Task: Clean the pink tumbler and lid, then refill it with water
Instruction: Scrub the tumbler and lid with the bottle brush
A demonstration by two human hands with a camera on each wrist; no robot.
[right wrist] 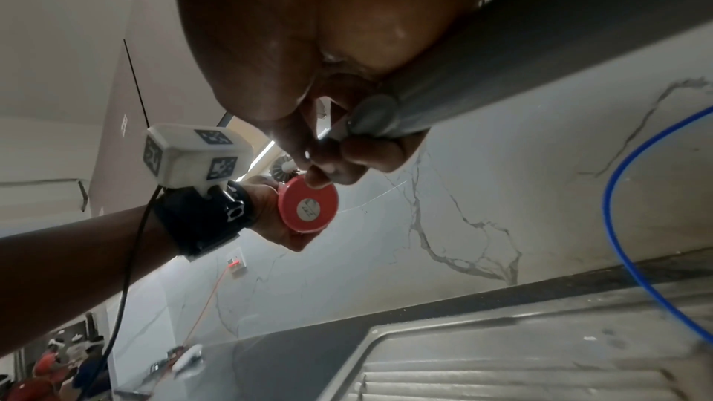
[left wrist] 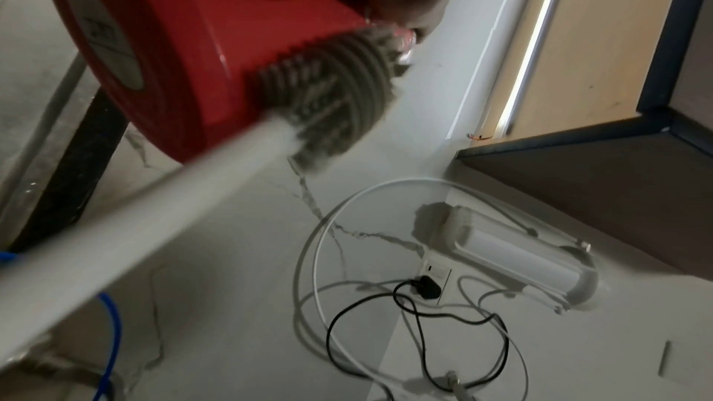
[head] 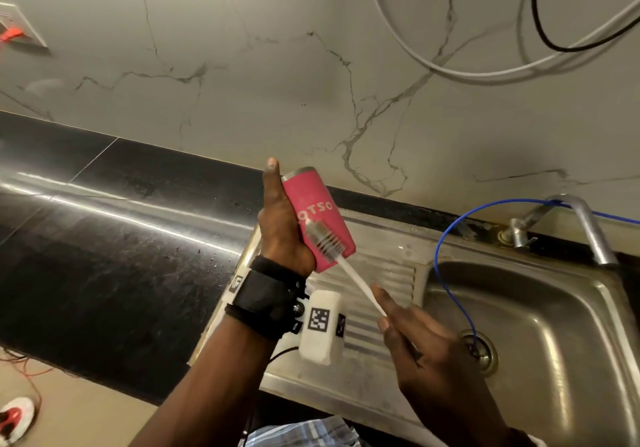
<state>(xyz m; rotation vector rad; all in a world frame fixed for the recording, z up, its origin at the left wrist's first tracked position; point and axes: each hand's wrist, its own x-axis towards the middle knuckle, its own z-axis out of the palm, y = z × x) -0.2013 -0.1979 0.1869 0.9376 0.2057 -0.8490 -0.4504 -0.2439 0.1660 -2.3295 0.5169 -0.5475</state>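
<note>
Pink tumbler (head: pixel 317 218), seemingly lidless

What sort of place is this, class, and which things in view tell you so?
Most likely a kitchen. A stainless steel sink with a ribbed drainboard is set into a black stone counter, a tap stands over the basin, and a marble-look wall runs behind.

One pink tumbler (head: pixel 318 219), one bottle brush (head: pixel 325 237), one tap (head: pixel 575 225), one blue tube (head: pixel 446 238), two hands.
</note>
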